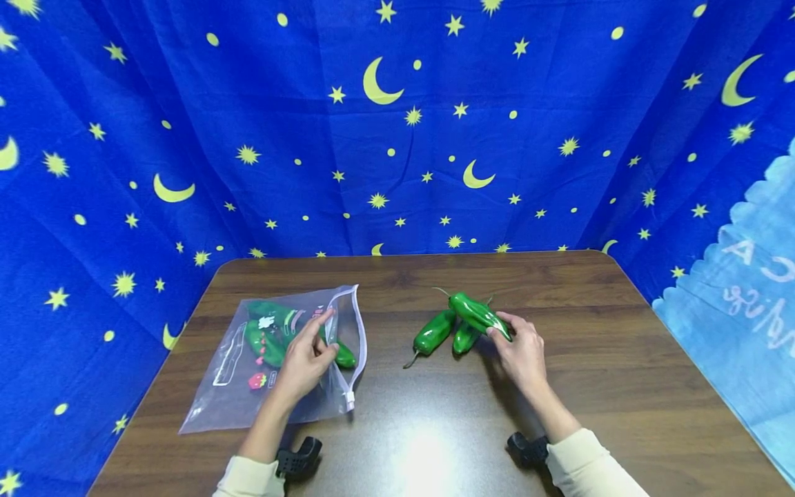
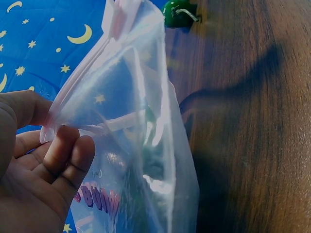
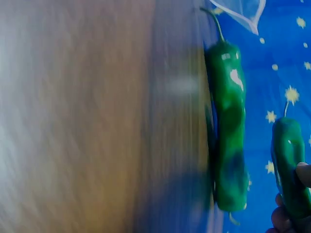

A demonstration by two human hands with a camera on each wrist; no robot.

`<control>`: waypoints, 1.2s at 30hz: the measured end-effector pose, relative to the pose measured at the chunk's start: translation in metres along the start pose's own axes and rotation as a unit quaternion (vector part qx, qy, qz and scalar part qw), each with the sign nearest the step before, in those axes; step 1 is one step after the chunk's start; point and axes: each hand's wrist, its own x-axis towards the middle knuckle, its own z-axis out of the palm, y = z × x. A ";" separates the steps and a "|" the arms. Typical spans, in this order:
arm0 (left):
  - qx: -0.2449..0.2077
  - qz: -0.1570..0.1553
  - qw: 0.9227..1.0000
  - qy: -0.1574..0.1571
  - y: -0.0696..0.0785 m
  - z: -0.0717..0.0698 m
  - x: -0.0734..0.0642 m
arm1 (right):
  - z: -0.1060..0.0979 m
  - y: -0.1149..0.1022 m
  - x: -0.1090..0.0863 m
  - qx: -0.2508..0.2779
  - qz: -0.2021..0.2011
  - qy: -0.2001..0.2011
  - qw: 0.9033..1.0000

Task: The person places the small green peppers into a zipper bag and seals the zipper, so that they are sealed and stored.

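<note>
My left hand (image 1: 303, 362) pinches the upper layer of a clear printed zip bag (image 1: 211, 407) near its mouth, which faces right. Through the plastic, green peppers (image 1: 261, 338) show inside, with one pepper (image 1: 345, 356) near the opening. In the left wrist view the thumb and fingers grip the pink zip edge (image 2: 73, 87) and hold it lifted. My right hand (image 1: 522, 348) holds a glossy green pepper (image 1: 475, 313) by its lower end, stem pointing left. Just below it lie a pepper (image 1: 433, 333) and another pepper (image 1: 464, 339), partly covered by the held one.
The brown wooden table (image 1: 472, 428) has a bright glare at its front. A blue curtain (image 1: 298, 138) with moons and stars hangs behind it and at the sides. A light blue scalloped cloth (image 1: 745, 304) hangs at the right. White zip slider (image 1: 350, 398) sits at the bag's near corner.
</note>
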 end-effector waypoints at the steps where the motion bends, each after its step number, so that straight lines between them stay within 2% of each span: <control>1: 0.000 0.001 1.000 0.000 0.000 0.000 0.000 | 0.001 -0.002 -0.002 0.000 -0.008 -0.003 1.000; 7: -0.002 -0.003 1.000 0.000 0.001 0.000 0.000 | 0.010 -0.015 -0.013 -0.004 -0.053 -0.027 0.998; 12: -0.002 -0.005 1.000 -0.002 0.001 0.000 0.000 | 0.017 -0.025 -0.021 -0.010 -0.071 -0.053 0.996; 16: 0.000 -0.002 1.000 0.000 0.001 0.000 0.000 | 0.023 -0.032 -0.026 -0.013 -0.091 -0.059 0.994; 24: -0.003 0.002 1.000 0.002 0.000 0.000 -0.001 | 0.036 -0.045 -0.036 -0.027 -0.164 -0.059 0.984; 31: -0.004 0.002 1.000 0.003 0.000 0.000 0.000 | 0.044 -0.054 -0.042 -0.040 -0.186 -0.089 0.978; 36: -0.005 0.004 1.000 0.001 0.000 -0.001 0.000 | 0.046 -0.057 -0.044 -0.044 -0.209 -0.093 0.973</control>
